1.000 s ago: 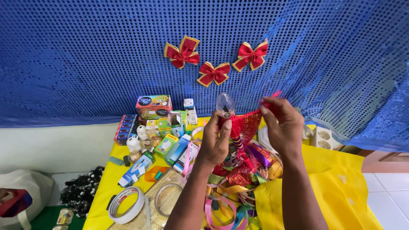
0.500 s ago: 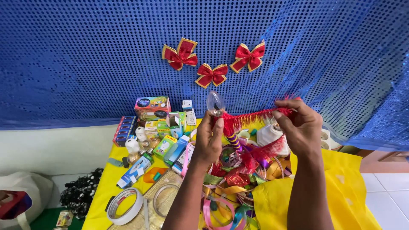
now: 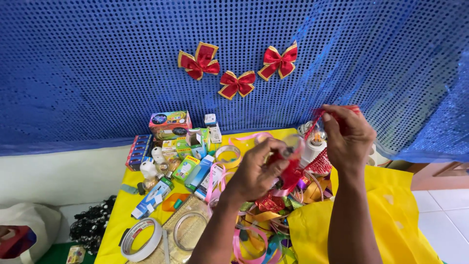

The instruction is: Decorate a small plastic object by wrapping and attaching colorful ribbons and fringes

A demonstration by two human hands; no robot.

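Head view shows my left hand (image 3: 256,171) closed around the clear bulb (image 3: 293,146) above the counter (image 3: 117,215), while my right hand (image 3: 348,139), at two o'clock, pinches the red fringe (image 3: 317,120) taut between them.

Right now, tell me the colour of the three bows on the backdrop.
Red with gold edging, on the bows; the head view shows them.

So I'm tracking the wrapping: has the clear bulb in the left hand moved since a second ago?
Yes. The bulb in the left hand has dropped and tipped rightward, further below the red bows on the blue curtain.
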